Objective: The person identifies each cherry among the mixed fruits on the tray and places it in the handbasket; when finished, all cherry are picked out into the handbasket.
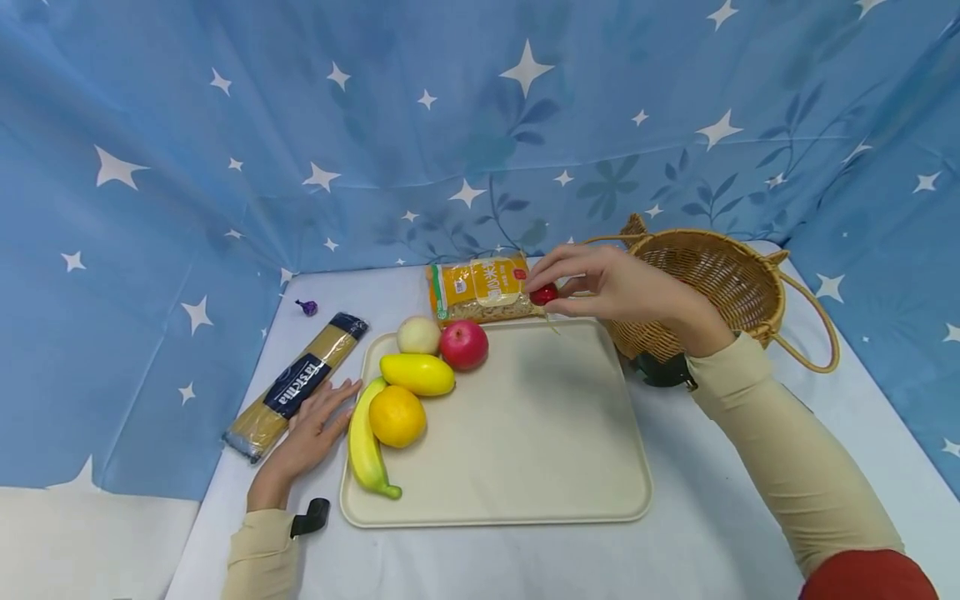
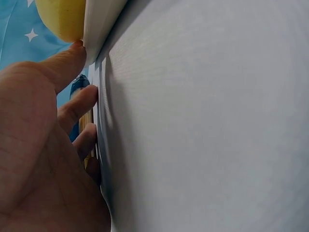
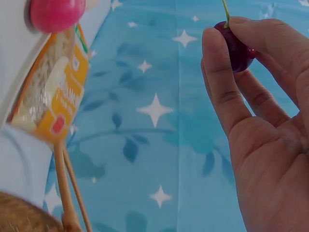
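My right hand (image 1: 611, 282) is raised above the tray's back edge and pinches a dark red cherry (image 3: 237, 48) between thumb and fingertips. A thin green stem (image 3: 226, 10) sticks out of it. My left hand (image 1: 313, 433) rests at the left side of the beige tray (image 1: 525, 433), fingers loosely extended, fingertips at its rim. Along the tray's left part lie a banana (image 1: 365, 442), an orange (image 1: 397, 417), a yellow mango-like fruit (image 1: 417, 374), a pinkish-red round fruit (image 1: 464, 345) and a cream-white round one (image 1: 418, 336).
Left of the tray lies a spaghetti pack (image 1: 300, 385), partly behind my left hand, with a small purple item (image 1: 306, 307) beyond it. A yellow pasta bag (image 1: 480, 290) lies behind the tray. A wicker basket (image 1: 697, 275) stands at the right, beyond my right forearm.
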Action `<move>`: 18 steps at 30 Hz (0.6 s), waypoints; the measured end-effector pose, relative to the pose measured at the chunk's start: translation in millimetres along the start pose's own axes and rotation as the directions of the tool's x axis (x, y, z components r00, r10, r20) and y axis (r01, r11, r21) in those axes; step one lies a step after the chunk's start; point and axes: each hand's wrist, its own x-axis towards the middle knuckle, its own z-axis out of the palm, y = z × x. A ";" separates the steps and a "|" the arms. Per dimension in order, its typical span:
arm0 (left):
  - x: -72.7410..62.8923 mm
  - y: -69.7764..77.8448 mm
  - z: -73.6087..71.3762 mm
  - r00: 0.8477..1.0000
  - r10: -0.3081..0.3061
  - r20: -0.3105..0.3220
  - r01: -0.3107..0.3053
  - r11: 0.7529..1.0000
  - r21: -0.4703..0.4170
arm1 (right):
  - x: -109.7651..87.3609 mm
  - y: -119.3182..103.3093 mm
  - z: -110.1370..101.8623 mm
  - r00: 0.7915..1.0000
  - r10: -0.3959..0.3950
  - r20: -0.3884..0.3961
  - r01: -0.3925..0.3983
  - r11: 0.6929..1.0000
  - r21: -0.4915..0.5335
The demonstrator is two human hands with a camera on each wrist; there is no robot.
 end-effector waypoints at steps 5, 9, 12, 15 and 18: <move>-0.8 0.0 0.2 1.000 -0.008 0.002 0.008 1.000 -0.007 | -7.3 4.0 -21.8 0.999 0.016 -0.030 -0.017 0.999 -0.036; -1.6 -1.2 0.6 1.000 -0.010 -0.001 0.010 1.000 -0.001 | -16.8 7.8 -37.2 0.994 0.080 -0.072 -0.083 0.996 -0.045; -1.7 -2.1 0.6 1.000 -0.009 -0.002 0.009 1.000 0.002 | -24.8 10.9 -46.6 0.987 0.122 -0.106 -0.129 0.989 -0.066; -1.2 -2.1 0.5 1.000 0.000 -0.003 0.000 1.000 0.003 | -31.7 14.7 -54.5 0.983 0.135 -0.126 -0.144 0.987 -0.070; -0.6 -1.6 0.3 1.000 0.006 -0.004 -0.006 1.000 -0.001 | -38.5 19.7 -62.4 0.979 0.149 -0.143 -0.159 0.985 -0.067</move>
